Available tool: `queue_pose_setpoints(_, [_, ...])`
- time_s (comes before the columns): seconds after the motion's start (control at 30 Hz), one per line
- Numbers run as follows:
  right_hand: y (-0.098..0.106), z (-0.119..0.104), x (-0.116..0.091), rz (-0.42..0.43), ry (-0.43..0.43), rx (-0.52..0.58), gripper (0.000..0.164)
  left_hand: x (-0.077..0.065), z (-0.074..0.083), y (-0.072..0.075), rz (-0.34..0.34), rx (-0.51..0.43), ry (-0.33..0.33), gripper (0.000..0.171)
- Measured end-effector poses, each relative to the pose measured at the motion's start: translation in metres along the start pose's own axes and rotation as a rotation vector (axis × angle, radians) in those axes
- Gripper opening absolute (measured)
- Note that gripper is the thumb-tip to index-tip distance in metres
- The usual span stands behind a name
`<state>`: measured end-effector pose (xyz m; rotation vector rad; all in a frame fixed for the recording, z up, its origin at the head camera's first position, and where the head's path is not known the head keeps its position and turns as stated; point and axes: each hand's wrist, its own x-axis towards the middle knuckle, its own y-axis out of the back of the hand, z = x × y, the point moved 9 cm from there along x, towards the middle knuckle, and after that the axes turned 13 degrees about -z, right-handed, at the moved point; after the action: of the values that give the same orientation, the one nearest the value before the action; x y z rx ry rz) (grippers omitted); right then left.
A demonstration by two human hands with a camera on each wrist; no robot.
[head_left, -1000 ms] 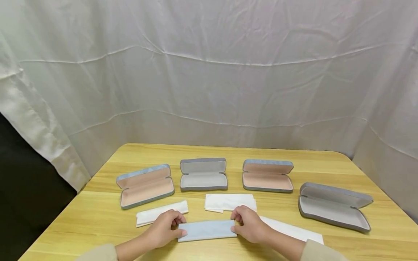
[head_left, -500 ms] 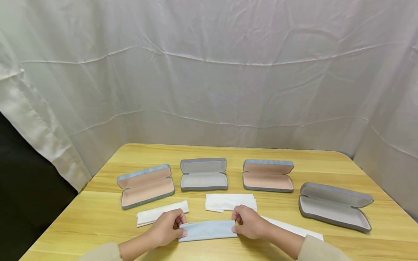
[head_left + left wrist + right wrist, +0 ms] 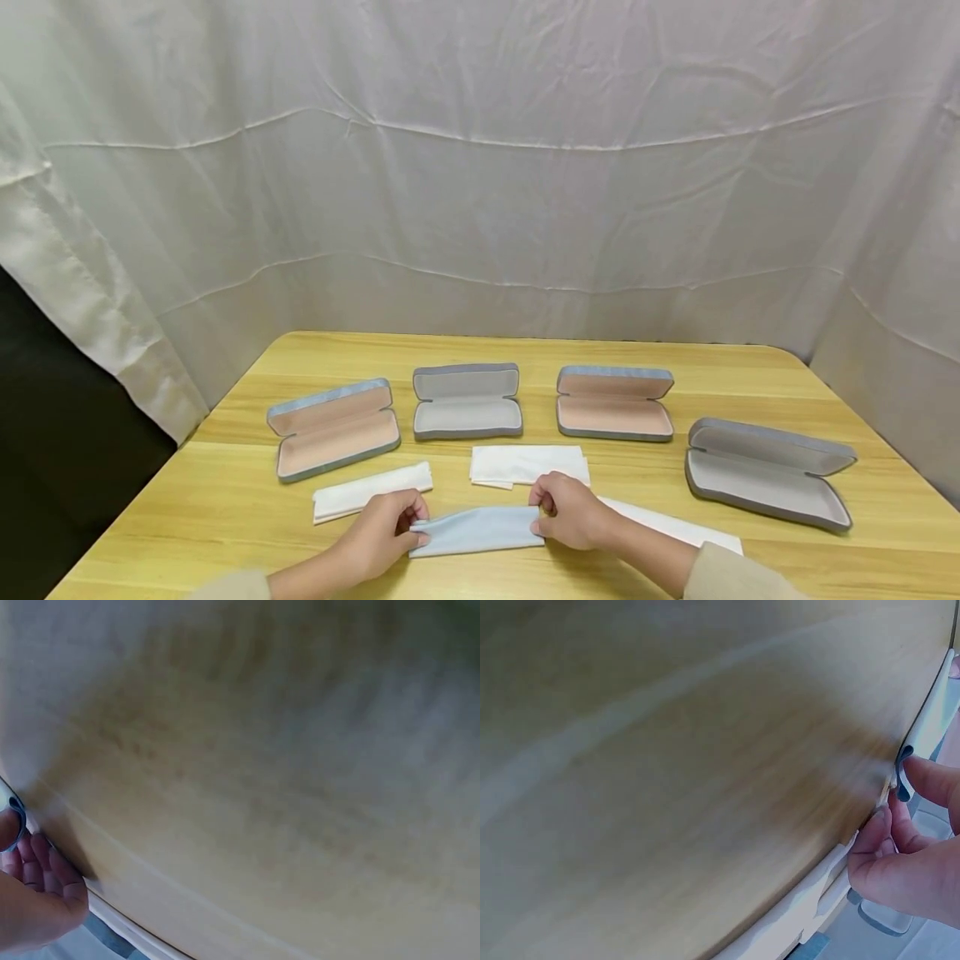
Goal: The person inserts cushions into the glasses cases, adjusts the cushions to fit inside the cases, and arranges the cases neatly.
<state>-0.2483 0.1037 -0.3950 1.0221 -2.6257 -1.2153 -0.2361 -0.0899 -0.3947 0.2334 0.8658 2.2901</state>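
Observation:
A light blue folded cloth [image 3: 480, 532] lies at the near middle of the table, its long side running left to right. My left hand [image 3: 381, 535] pinches its left end between thumb and fingers, and the cloth ripples a little there. At the opposite end, my right hand [image 3: 573, 515] holds the cloth the same way. The left wrist view has the left hand [image 3: 41, 904] at its lower left edge, thumb on the folded cloth end. From the right wrist, the right hand [image 3: 915, 859] shows its thumb against the curled cloth edge [image 3: 906, 776].
White folded cloths lie around the hands: one at left [image 3: 372, 490], one behind [image 3: 528, 464], one partly under the right forearm [image 3: 675, 531]. Open glasses cases stand beyond: pink-lined at left [image 3: 337, 433], grey-lined [image 3: 468, 404], pink-lined [image 3: 615, 406], grey-lined at right [image 3: 768, 479].
The blue cloth's left part has gone from flat to slightly raised and rippled, as the left hand shifts slightly at that end. The right hand and the cases have stayed in place.

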Motion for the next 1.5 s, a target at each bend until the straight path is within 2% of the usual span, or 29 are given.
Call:
queue_pose_setpoints(0.13, [-0.001,0.0,-0.001,0.008,-0.002,0.018,0.02,-0.001,0.001,0.0,0.013,-0.001,-0.029,0.014])
queue_pose_setpoints(0.4, [0.0,-0.001,-0.002,0.058,-0.013,0.044,0.013,-0.004,0.0,0.003,0.026,-0.041,-0.03,0.013])
queue_pose_setpoints(0.53, [0.0,0.002,-0.002,0.065,-0.051,0.134,0.014,-0.004,-0.003,0.005,0.02,-0.113,-0.004,0.014])
queue_pose_setpoints(0.67, [0.001,0.005,-0.003,0.064,-0.075,0.234,0.013,-0.004,-0.009,0.009,0.044,-0.191,0.047,0.017])
queue_pose_setpoints(0.83, [0.005,0.006,-0.004,0.096,-0.069,0.332,0.012,-0.004,-0.016,0.014,0.075,-0.293,0.107,0.021])
queue_pose_setpoints(1.03, [0.009,0.006,-0.001,0.101,-0.053,0.503,0.009,-0.002,-0.016,0.02,0.093,-0.322,0.134,0.021])
queue_pose_setpoints(1.27, [0.026,0.004,0.0,0.186,-0.058,0.473,0.011,0.002,-0.017,0.028,0.109,-0.41,0.174,0.025])
queue_pose_setpoints(1.5, [0.038,0.007,0.001,0.231,-0.087,0.522,0.014,0.011,-0.015,0.039,0.144,-0.46,0.148,0.026])
